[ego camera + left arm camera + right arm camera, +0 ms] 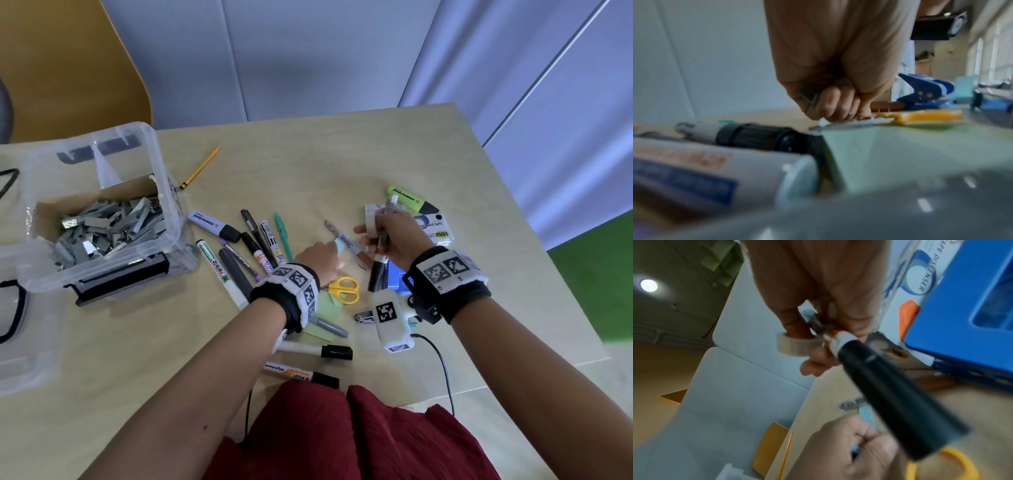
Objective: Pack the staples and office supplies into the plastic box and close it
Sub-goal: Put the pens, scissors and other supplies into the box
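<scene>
The clear plastic box (173, 219) stands open at the left, with loose staples (106, 226) in a cardboard tray inside. Its lid (27, 342) lies in front of it. My right hand (394, 236) grips a tape roll (370, 222) (793, 345), a black-capped marker (378, 274) (890, 394) and a clear pen (390, 205) together above the table. My left hand (320, 260) (836, 105) is low on the table beside a Sharpie (346, 241), fingers curled round a small pale-blue item (339, 245). Several markers and pens (239, 253) lie between the hands and the box.
Yellow-handled scissors (344, 291) (920, 116) and green sticky notes (325, 308) lie under my left wrist. A blue hole punch (397, 277), a tape dispenser pack (435, 233) and a green highlighter (409, 198) sit by my right hand. A pencil (200, 168) lies farther back.
</scene>
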`<state>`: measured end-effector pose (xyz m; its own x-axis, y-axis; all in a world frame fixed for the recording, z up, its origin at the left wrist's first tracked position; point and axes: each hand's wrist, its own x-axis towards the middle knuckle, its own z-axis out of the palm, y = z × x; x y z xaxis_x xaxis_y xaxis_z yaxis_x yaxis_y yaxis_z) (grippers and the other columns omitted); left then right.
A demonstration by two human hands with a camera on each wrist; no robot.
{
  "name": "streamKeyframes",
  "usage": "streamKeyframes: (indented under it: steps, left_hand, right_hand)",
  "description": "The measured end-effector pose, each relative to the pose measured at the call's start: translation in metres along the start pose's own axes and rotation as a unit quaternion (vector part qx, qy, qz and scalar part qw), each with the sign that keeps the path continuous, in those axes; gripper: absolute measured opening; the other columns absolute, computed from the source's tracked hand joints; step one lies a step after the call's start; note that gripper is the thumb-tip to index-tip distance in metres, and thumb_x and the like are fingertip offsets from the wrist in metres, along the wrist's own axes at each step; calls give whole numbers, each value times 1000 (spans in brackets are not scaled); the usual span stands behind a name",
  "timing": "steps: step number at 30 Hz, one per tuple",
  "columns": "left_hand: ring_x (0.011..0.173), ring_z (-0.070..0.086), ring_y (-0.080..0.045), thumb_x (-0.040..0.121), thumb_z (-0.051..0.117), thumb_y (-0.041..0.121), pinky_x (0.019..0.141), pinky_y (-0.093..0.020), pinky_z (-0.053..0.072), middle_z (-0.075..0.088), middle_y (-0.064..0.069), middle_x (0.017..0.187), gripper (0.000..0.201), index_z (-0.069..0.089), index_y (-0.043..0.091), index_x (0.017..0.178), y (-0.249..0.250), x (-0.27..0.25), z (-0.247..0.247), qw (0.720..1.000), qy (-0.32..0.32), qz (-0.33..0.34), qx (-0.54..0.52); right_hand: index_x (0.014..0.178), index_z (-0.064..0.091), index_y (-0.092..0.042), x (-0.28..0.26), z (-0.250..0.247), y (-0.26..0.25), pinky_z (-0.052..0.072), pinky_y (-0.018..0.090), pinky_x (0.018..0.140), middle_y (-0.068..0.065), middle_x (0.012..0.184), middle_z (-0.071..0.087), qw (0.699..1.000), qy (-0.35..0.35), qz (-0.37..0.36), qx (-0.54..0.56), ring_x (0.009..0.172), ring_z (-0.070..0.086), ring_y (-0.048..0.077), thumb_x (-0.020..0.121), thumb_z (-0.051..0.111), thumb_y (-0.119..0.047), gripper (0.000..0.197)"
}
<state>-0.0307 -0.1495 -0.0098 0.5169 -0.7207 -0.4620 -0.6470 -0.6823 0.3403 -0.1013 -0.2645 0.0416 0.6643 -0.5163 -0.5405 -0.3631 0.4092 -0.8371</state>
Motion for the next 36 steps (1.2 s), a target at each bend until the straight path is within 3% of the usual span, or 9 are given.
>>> streamKeyframes:
  steps: [3,6,9,13,17,21,27,31,36]
  left_hand:
    - [89,62,-27,98,41,21,76,-35,47,62,-21,96,23,54,4,90,-15,-2,-13,969,52,-72,-232]
    - [30,36,-7,101,36,16,35,-18,28,41,1,43,33,39,13,68,-37,-9,-26,814,41,-106,-569]
    - [27,27,-3,102,33,22,29,-13,18,33,8,37,36,37,16,67,-55,-20,-36,642,11,-99,-761]
    - [29,36,-5,100,30,20,29,-12,22,41,4,41,33,40,13,69,-69,-32,-41,551,-3,-81,-831]
    - [31,40,-6,101,30,21,29,-11,24,47,3,43,35,41,13,69,-66,-32,-35,573,-10,-85,-815]
    - [29,36,-2,100,37,26,30,-12,21,45,7,41,35,39,16,67,-57,-27,-31,637,-14,-92,-765]
    - [28,26,-2,97,45,35,31,-14,15,31,10,37,42,30,20,60,-43,-20,-28,703,-20,-117,-701]
    - [29,26,-1,92,55,27,31,-13,18,31,9,44,35,36,18,65,-36,-22,-24,762,-3,-97,-640]
    - [29,31,-2,82,61,35,30,-11,21,43,8,41,36,37,17,63,-33,-25,-23,734,-47,-90,-671]
  right_hand:
    - [82,45,-11,2,10,14,36,24,44,9,68,49,989,-17,-19,-143,47,49,17,91,42,0,15]
    - [93,53,-6,9,29,30,44,25,47,12,80,56,922,-69,-54,-378,57,55,19,88,49,-6,6]
    - [101,54,-3,14,43,42,44,31,77,17,113,57,821,-104,-92,-553,101,57,32,88,47,-9,16]
    - [91,47,-9,12,53,49,35,27,75,19,109,59,794,-121,-112,-585,108,53,30,86,48,-10,5]
    - [104,56,-4,9,45,52,35,27,74,16,109,60,784,-112,-147,-593,103,54,28,87,56,-19,23]
    - [112,58,-2,2,26,48,40,28,85,13,115,58,789,-60,-169,-588,106,54,26,89,55,-18,28]
    - [108,59,-1,-5,4,49,47,34,87,15,114,58,686,-24,-189,-702,106,57,29,90,40,1,25]
    - [105,59,1,-8,4,53,47,36,86,16,116,58,662,-34,-184,-726,106,58,30,91,43,2,22]
    - [102,59,1,-9,4,52,47,35,85,17,113,59,661,-35,-177,-729,105,58,31,90,44,-1,19]
